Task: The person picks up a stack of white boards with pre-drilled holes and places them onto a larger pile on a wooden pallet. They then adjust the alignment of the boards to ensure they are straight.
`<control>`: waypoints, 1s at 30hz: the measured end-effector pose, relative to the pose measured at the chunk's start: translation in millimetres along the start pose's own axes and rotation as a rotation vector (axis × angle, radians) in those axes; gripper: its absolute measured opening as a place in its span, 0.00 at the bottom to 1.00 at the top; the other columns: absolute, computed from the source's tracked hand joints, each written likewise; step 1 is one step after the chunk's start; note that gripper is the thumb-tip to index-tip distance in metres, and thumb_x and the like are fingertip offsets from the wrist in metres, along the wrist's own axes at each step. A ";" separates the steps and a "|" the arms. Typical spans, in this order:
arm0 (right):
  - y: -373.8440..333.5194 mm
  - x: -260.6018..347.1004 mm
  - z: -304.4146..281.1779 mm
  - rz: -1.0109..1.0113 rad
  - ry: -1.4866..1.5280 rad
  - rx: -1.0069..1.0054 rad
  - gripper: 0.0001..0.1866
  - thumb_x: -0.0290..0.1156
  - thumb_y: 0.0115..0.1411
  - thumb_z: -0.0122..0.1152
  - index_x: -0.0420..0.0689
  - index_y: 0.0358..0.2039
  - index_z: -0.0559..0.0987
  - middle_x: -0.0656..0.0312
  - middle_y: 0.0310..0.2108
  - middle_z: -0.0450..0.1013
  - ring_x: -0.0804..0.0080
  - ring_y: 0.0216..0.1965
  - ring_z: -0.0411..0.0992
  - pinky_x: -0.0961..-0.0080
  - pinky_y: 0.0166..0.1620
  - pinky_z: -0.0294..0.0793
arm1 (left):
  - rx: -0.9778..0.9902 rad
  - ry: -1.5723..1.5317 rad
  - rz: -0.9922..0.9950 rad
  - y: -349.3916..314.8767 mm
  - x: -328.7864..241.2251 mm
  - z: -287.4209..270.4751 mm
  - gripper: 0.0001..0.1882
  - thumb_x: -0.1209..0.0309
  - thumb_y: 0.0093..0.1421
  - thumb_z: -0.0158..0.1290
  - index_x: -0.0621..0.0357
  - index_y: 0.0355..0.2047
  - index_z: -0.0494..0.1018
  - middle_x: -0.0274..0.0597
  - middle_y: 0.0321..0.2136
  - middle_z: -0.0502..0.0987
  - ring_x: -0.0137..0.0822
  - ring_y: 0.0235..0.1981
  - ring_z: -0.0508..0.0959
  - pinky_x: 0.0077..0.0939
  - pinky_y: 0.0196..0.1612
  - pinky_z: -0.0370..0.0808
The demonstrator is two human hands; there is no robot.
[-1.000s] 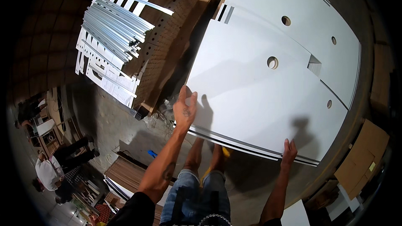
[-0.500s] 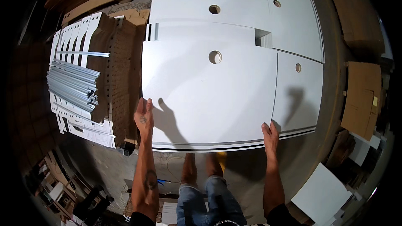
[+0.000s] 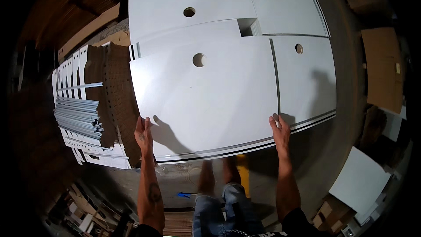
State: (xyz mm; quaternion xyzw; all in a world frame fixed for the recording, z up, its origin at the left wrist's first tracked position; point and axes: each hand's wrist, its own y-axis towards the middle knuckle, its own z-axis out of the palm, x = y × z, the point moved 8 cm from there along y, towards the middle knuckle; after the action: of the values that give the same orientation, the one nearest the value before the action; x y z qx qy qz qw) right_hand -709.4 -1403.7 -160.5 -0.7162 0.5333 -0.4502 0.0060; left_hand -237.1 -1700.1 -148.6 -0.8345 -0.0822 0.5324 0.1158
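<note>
A large white panel (image 3: pixel 206 101) with a round hole near its far edge lies on top of a stack of similar boards. At its left edge my left hand (image 3: pixel 144 137) grips it, thumb uppermost and fingers down along the side. On the opposite edge my right hand (image 3: pixel 280 132) has its thumb and fingers at the narrow gap beside a neighbouring white panel (image 3: pixel 307 83), which also has a round hole. The fingertips of both hands are partly hidden by the panel edges. Farther off lie two more holed panels, the left one (image 3: pixel 162 0) and the right one (image 3: pixel 285 6).
Left of the stack, metal rods (image 3: pixel 76 114) lie on white slotted boards (image 3: pixel 109 162) with brown edges. Cardboard (image 3: pixel 383 70) and a loose white sheet (image 3: pixel 359 184) are at the right. Blue and yellow items (image 3: pixel 243 175) lie on the floor near my legs.
My view has turned, so the whole stack appears tilted and shifted left. The gap between the held panel and its right neighbour looks wider. Both hands stay at the panel's side edges.
</note>
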 end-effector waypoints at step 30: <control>15.0 -6.3 0.5 0.101 0.121 -0.032 0.37 0.47 0.56 0.65 0.31 0.56 0.69 0.45 0.54 0.69 0.60 0.58 0.66 0.69 0.60 0.63 | 0.123 -0.020 -0.101 -3.6 6.8 -2.1 0.19 0.56 0.65 0.50 0.52 0.21 0.62 0.25 0.20 0.55 0.20 0.24 0.53 0.20 0.27 0.50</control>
State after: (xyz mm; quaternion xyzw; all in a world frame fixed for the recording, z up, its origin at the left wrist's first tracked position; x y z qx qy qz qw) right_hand -720.7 -1405.6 -172.2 -0.6597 0.5752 -0.4834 -0.0151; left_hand -232.4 -1695.1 -152.6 -0.8152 -0.0926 0.5383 0.1927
